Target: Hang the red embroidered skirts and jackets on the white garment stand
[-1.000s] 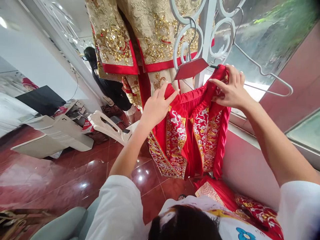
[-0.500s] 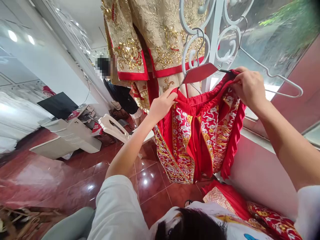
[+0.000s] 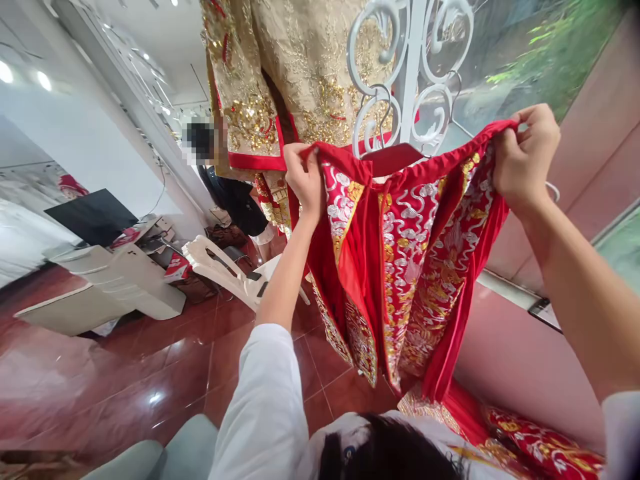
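A red embroidered skirt (image 3: 407,247) with silver and gold patterns is stretched wide by its gathered waistband. At the left end of the band, my left hand (image 3: 305,180) is closed on the fabric. My right hand (image 3: 530,157) grips the band's other end, held somewhat higher. Behind the waistband shows a hanger (image 3: 385,117) with a red panel (image 3: 397,159), its hook at the white scrolled metalwork (image 3: 413,73). Whether the skirt still touches this hanger is hidden by the band.
Behind hangs a gold sequined garment (image 3: 310,80) with red trim. A white chair (image 3: 225,270), a desk (image 3: 135,280) with a monitor (image 3: 91,217) and a person in dark clothes (image 3: 233,200) are to the left. More red embroidered fabric (image 3: 545,440) lies low at right.
Both hands have pulled the waistband farther apart and toward me, the right hand moving right and up. The band now covers part of the hanger's red panel. The view has shifted slightly.
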Tool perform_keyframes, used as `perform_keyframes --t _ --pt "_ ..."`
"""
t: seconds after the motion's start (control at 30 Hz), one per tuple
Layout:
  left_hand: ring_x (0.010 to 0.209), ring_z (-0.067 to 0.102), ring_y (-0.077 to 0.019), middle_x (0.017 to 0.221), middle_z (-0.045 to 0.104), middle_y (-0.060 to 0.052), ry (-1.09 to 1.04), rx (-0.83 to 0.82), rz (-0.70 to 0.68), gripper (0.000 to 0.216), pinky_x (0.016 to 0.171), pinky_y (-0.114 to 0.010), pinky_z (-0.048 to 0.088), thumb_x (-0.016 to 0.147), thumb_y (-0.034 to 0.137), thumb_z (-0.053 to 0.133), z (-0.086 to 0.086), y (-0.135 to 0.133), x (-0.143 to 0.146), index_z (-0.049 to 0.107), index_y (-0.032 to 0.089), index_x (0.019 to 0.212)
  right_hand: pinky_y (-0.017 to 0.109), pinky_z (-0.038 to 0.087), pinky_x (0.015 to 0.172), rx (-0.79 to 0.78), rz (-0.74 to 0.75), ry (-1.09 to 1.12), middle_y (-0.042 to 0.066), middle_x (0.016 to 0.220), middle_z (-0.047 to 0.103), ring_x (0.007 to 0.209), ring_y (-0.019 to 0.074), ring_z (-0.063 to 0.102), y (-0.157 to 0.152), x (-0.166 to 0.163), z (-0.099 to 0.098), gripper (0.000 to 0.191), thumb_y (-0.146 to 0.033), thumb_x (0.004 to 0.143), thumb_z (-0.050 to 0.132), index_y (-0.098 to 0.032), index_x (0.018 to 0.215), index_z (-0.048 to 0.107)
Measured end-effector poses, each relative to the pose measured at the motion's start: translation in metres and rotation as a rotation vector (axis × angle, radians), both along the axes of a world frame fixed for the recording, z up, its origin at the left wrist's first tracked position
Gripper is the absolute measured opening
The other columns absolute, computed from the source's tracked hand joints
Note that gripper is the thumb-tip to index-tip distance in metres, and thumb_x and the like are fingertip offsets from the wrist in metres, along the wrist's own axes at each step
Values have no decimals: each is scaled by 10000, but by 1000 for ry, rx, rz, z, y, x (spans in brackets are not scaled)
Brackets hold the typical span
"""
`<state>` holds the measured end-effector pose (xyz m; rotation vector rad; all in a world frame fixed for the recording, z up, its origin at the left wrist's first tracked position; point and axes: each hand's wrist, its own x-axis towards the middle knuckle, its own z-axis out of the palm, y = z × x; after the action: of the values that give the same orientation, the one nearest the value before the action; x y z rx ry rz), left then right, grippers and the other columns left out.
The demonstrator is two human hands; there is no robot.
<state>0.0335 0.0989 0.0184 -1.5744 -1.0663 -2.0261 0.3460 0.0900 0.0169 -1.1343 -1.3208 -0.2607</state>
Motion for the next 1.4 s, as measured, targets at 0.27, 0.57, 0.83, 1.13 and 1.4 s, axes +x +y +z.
perform_keyframes --t 0.27,0.57,0.83,1.13,1.4 --pt "732 586 -156 813 675 -47 925 79 35 436 711 -328 392 956 471 291 -75 -25 7 612 186 879 190 189 465 17 201 75 -71 564 339 450 6 273 -1 10 -2 70 -56 852 461 -109 869 503" --pt "1322 350 -325 1436 381 -125 948 -214 104 426 1071 -481 298 864 461 512 -44 -33 -5 559 229 1218 206 170 440 43 286 69 -87 523 328 413 24 268 -13 10 3 245 62 743 435 -175 804 451" --pt "939 635 -168 971 641 -73 650 -256 -82 254 822 -291 490 954 378 352 -36 -17 -25 505 185 889 223 313 566 6 157 -129 -28 648 465 534 51 383 -14 3 13 221 -11 732 554 -165 887 521" --pt "695 614 -119 798 596 -29 376 -239 52 326 623 -227 432 962 453 288 -54 1 -5 478 191 924 250 328 684 -22 58 -56 71 883 546 672 91 405 11 -23 57 128 -67 793 519 -162 877 493" --pt "717 620 -144 817 583 -45 470 -284 123 495 616 -255 454 932 576 196 -45 -3 -12 505 189 930 218 262 513 -157 89 111 -33 635 396 511 46 338 25 -2 47 177 5 794 504 -166 807 462"
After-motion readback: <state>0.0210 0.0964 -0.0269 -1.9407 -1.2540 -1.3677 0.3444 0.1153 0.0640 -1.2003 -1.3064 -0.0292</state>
